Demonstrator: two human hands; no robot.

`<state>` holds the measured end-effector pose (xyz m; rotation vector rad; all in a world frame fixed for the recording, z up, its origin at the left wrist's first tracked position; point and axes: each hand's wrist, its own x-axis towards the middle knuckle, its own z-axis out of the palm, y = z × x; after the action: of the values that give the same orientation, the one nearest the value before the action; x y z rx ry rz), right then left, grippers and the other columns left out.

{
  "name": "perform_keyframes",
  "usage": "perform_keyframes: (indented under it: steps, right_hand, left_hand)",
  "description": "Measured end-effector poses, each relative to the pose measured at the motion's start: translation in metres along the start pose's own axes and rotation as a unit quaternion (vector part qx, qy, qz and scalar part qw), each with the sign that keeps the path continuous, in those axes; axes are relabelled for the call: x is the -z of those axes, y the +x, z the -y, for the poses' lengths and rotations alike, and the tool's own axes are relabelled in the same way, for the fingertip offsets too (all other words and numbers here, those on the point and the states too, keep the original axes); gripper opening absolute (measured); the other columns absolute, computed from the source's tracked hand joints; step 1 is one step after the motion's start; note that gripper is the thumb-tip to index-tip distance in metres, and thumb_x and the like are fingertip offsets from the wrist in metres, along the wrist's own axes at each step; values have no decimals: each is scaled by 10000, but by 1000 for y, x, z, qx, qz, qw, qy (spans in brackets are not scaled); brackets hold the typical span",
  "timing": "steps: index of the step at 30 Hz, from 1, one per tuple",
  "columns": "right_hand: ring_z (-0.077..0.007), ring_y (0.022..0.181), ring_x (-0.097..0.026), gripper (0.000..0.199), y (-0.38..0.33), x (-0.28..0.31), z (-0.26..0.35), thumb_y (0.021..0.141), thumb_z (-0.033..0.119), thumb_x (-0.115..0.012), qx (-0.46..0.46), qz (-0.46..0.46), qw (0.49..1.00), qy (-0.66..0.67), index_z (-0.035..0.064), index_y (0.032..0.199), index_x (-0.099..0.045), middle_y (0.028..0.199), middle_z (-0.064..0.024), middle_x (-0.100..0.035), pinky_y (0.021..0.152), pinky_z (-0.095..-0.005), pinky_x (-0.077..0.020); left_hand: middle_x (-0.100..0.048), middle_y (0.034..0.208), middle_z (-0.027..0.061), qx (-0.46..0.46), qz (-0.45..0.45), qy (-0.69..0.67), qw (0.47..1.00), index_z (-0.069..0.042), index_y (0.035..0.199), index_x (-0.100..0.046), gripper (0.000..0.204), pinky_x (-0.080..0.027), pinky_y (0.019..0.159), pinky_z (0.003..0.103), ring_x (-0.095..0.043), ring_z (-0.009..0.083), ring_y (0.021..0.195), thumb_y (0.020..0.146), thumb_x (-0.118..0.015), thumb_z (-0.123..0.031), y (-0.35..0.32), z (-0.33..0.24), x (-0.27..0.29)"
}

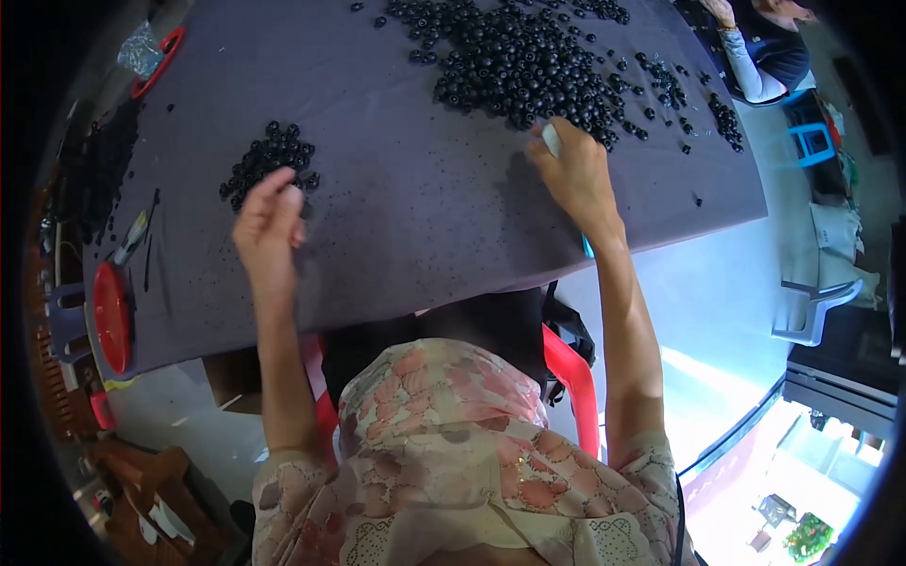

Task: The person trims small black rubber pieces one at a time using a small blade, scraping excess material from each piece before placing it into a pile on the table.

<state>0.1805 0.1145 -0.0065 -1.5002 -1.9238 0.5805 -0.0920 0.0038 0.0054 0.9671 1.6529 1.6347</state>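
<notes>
A large heap of shiny black round pieces with holes, like beads (519, 66), spreads over the far middle of the dark-covered table (406, 217). My right hand (578, 174) is closed at the heap's near edge, around a small white object (551, 140) that shows between thumb and fingers; its kind is unclear. To the left lies a smaller pile of the same black beads (274, 156). Over its near side hovers my left hand (269, 222), slightly blurred, with thumb and forefinger apart and the other fingers curled. I see nothing in it.
On the left are a red tray (111, 318), a brush (132, 238), a thin dark stick (148, 255) and a dark mass (106, 174) of small pieces. Far left, a clear plastic bag (142, 52) lies by a red rim. Another person (755, 71) sits at the far right.
</notes>
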Motion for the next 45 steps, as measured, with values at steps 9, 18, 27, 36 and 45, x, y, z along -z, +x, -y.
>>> perform_keyframes:
  steps: [9,18,27,36,45]
  right_hand:
    - [-347,705,-568,204,37,-33,8,703,187,-623,47,-2,975,-217,6,758,-548,708,-185,-578,615,-403,-447]
    - [-31,475,-420,220,-26,12,67,711,139,-648,-69,169,916,358,4,875,-590,621,-4,-537,394,-171,-316]
    - [-45,426,-426,177,-70,19,62,727,50,-616,-116,124,838,518,2,896,-590,630,-50,-565,342,-166,-277]
    - [-41,465,-405,167,-85,21,56,752,7,-577,17,103,848,520,-9,917,-591,716,-27,-538,366,-157,-276]
    - [-46,545,-418,159,-88,26,58,769,30,-569,79,122,838,526,-17,918,-596,759,-26,-517,423,-164,-306]
  left_hand:
    - [-503,593,-25,145,188,-110,965,-19,883,-598,118,-303,439,164,-399,34,480,778,-558,-53,-55,19,-39]
    - [-549,729,20,89,208,-160,961,1,989,-559,208,-400,553,187,-501,73,607,799,-541,-82,-46,-7,-85]
    - [-582,852,75,61,263,-303,914,7,1084,-504,288,-442,636,244,-539,115,713,800,-532,-33,-68,-22,-98]
    - [-577,799,76,159,333,-453,812,-15,1033,-525,272,-437,606,251,-528,134,673,764,-561,3,-73,-16,-93]
    - [-567,742,75,125,312,-414,846,-11,998,-536,280,-439,555,254,-522,134,609,726,-589,33,-81,-27,-87]
